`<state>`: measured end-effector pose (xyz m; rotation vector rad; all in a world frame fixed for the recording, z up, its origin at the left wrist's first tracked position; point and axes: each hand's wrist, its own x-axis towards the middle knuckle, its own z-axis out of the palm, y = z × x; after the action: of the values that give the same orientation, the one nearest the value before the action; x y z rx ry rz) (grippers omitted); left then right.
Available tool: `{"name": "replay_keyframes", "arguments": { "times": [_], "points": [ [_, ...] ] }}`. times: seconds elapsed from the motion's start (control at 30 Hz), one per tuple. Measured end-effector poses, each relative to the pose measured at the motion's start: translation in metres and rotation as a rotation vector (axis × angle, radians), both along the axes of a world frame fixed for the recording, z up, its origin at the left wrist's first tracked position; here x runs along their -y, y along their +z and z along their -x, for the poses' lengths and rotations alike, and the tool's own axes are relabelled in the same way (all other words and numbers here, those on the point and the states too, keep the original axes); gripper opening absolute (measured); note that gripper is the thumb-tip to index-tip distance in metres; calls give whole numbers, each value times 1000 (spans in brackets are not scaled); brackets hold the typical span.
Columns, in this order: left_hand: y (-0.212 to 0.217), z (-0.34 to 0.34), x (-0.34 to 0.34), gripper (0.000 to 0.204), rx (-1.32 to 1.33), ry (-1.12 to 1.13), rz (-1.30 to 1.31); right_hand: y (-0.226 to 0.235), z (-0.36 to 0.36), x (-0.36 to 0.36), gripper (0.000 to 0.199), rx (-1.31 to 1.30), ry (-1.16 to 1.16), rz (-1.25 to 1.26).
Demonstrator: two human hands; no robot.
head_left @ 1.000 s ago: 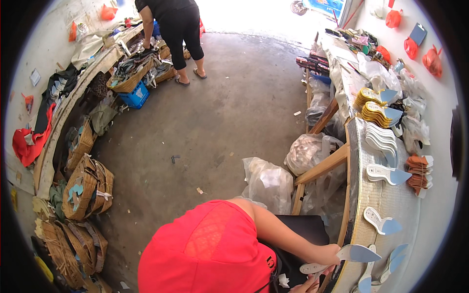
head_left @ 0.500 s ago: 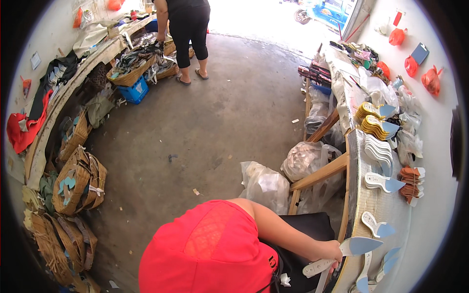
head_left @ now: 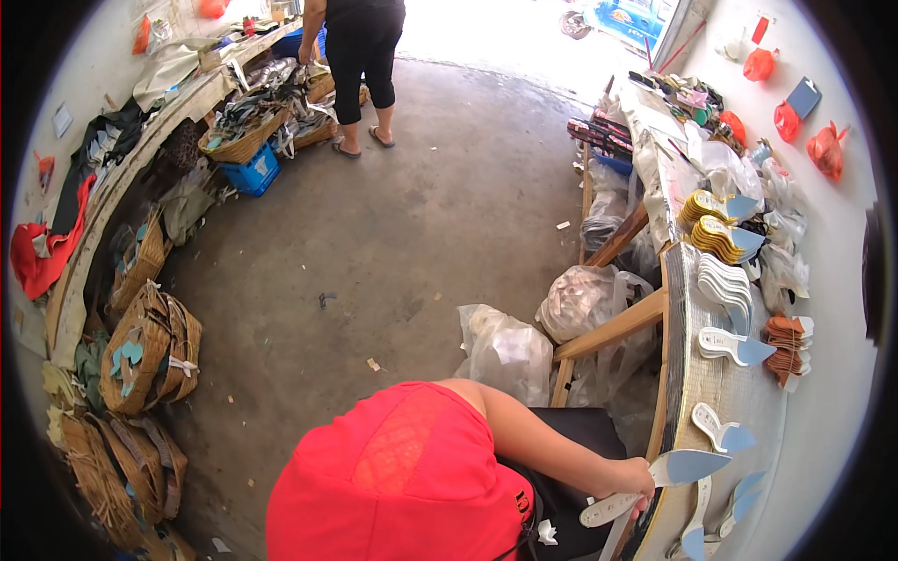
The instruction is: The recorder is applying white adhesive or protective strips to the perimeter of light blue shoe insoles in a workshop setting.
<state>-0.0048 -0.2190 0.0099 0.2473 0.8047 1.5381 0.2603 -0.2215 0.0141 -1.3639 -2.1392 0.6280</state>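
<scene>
**Gripped at the narrow middle, both ends free**

I'm watching from afar, and the long silver-topped bench (head_left: 711,385) takes the whole right side, close enough to the seated body to be reached without rising, I'd judge. The bright red top (head_left: 393,477) fills the lower middle, leaning towards it.

Black cloth (head_left: 571,439) covers the lap, just beside the bench. Two bulging clear plastic bags (head_left: 510,355) (head_left: 575,304) sit low by its wooden legs, probably to spare the surface above.

Up top, stacks: gold-edged curved insole shapes (head_left: 716,238), then white ones fanned like steps (head_left: 725,290), likely so each lifts off singly. Near the wall, an orange-brown pile (head_left: 786,351) sits apart, perhaps sorted by colour.

Now the left hand (head_left: 634,480)! Its fingers are closed around a slender white-and-blue insole-shaped piece (head_left: 692,467), the blue end over the bench edge, the white end back towards the lap. A waist grip presumably leaves both ends clear. One piece or two overlapping, I can't tell. The right hand is out of my view, so I can't tell its fingers' state.

Smallest, a crumpled white scrap (head_left: 546,533) beside the red top.
</scene>
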Motion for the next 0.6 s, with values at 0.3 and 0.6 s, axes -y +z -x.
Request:
{"name": "replay_keyframes", "arguments": {
  "times": [0.3,0.6],
  "points": [
    [-2,7,1,17,-14,49,9,1,3,2,26,105,130,-67],
    [-8,3,-2,15,4,40,9,15,-4,12,23,-139,-109,207]
  ]
}}
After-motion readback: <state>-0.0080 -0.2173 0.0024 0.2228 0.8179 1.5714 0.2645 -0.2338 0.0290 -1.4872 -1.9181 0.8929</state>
